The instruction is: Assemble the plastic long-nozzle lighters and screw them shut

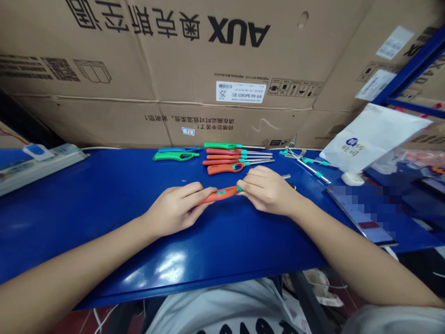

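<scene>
An orange long-necked lighter [222, 193] lies across the middle of the blue table [114, 195], held between both hands. My left hand [177, 207] pinches its orange handle end from the left. Fingers of my right hand [267, 190] are closed around the teal collar and metal tube end, whose tip pokes out to the right. Behind the hands lies a row of several more lighters [225, 157] in orange, green and blue.
Large cardboard boxes [208, 69] wall off the back of the table. A white power strip [38, 160] sits far left. On the right are loose metal tubes [309, 164], a white paper bag [371, 137], a small white object [352, 178] and a phone [361, 215].
</scene>
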A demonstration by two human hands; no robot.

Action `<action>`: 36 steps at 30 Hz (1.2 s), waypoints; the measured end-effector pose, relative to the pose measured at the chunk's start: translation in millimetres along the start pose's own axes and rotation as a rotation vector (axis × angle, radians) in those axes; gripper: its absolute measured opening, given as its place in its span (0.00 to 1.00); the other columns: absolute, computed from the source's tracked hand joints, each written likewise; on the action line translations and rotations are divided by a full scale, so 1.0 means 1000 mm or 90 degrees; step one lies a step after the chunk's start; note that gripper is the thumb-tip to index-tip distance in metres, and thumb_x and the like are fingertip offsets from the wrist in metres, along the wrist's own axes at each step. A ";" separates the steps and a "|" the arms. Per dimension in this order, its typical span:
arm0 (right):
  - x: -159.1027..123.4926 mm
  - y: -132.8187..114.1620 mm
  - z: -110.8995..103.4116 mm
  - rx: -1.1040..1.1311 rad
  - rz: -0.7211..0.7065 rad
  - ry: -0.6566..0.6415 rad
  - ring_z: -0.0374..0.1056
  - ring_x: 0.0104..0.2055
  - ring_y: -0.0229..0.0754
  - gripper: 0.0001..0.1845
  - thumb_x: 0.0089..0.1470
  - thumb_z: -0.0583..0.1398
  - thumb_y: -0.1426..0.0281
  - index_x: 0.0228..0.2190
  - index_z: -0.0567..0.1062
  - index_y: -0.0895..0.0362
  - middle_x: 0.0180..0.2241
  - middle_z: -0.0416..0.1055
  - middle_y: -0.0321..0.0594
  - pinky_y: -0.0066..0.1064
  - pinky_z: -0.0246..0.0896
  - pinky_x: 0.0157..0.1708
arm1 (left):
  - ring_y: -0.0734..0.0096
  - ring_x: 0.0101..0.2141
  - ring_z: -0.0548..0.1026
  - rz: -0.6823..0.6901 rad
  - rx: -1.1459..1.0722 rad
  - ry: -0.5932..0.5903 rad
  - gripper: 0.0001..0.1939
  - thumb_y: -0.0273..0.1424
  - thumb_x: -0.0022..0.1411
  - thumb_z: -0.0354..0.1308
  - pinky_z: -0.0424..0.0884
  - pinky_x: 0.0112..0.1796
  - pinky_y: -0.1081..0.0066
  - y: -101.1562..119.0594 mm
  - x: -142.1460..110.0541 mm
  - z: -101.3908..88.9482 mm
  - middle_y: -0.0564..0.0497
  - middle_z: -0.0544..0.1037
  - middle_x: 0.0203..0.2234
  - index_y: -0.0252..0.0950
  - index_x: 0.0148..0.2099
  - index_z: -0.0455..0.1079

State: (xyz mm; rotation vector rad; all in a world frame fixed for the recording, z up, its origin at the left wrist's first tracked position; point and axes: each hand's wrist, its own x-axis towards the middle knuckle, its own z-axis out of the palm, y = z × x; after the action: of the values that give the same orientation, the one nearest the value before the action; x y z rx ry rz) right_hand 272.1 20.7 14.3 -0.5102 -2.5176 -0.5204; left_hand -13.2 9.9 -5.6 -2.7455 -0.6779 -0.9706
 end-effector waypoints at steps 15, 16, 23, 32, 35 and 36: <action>0.001 0.006 0.002 -0.030 0.071 -0.044 0.64 0.34 0.45 0.10 0.66 0.55 0.71 0.37 0.76 0.61 0.30 0.74 0.45 0.36 0.58 0.34 | 0.68 0.37 0.78 -0.102 -0.092 -0.102 0.17 0.34 0.74 0.51 0.75 0.39 0.71 -0.003 0.008 0.004 0.45 0.78 0.42 0.34 0.58 0.70; 0.000 0.010 0.001 -0.031 0.101 -0.071 0.65 0.35 0.45 0.10 0.66 0.55 0.71 0.37 0.77 0.60 0.32 0.74 0.45 0.36 0.59 0.35 | 0.66 0.40 0.78 -0.122 -0.091 -0.136 0.18 0.35 0.75 0.48 0.75 0.42 0.69 -0.003 0.011 0.006 0.43 0.77 0.45 0.34 0.61 0.68; -0.007 0.030 -0.009 -0.103 0.351 -0.164 0.66 0.49 0.55 0.17 0.62 0.59 0.68 0.52 0.73 0.59 0.49 0.71 0.53 0.44 0.63 0.47 | 0.56 0.48 0.74 -0.098 -0.036 -0.197 0.22 0.36 0.76 0.43 0.73 0.51 0.57 -0.030 0.042 0.010 0.38 0.72 0.49 0.32 0.64 0.63; -0.008 0.026 -0.025 -0.019 0.480 -0.350 0.72 0.39 0.46 0.08 0.62 0.58 0.66 0.42 0.71 0.54 0.43 0.77 0.41 0.32 0.55 0.31 | 0.55 0.46 0.72 -0.118 0.094 -0.231 0.21 0.35 0.76 0.43 0.70 0.48 0.60 -0.079 0.084 0.034 0.39 0.71 0.45 0.31 0.62 0.65; -0.011 0.027 -0.022 0.001 0.469 -0.431 0.72 0.39 0.46 0.09 0.61 0.59 0.66 0.43 0.70 0.54 0.47 0.75 0.43 0.32 0.53 0.30 | 0.52 0.46 0.72 -0.154 0.167 -0.247 0.22 0.35 0.75 0.44 0.69 0.46 0.58 -0.079 0.088 0.047 0.37 0.73 0.46 0.30 0.63 0.65; -0.012 0.028 -0.021 0.006 0.472 -0.439 0.72 0.39 0.46 0.10 0.61 0.59 0.66 0.44 0.70 0.54 0.47 0.75 0.43 0.31 0.53 0.30 | 0.50 0.46 0.72 -0.166 0.181 -0.241 0.22 0.35 0.75 0.43 0.68 0.45 0.57 -0.077 0.088 0.050 0.36 0.73 0.46 0.29 0.64 0.64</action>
State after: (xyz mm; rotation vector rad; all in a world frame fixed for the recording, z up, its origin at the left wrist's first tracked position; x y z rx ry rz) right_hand 302.6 32.4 32.0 -1.7627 -2.6310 -0.0324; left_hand 39.9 124.6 9.8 -2.6431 -1.1560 -0.3485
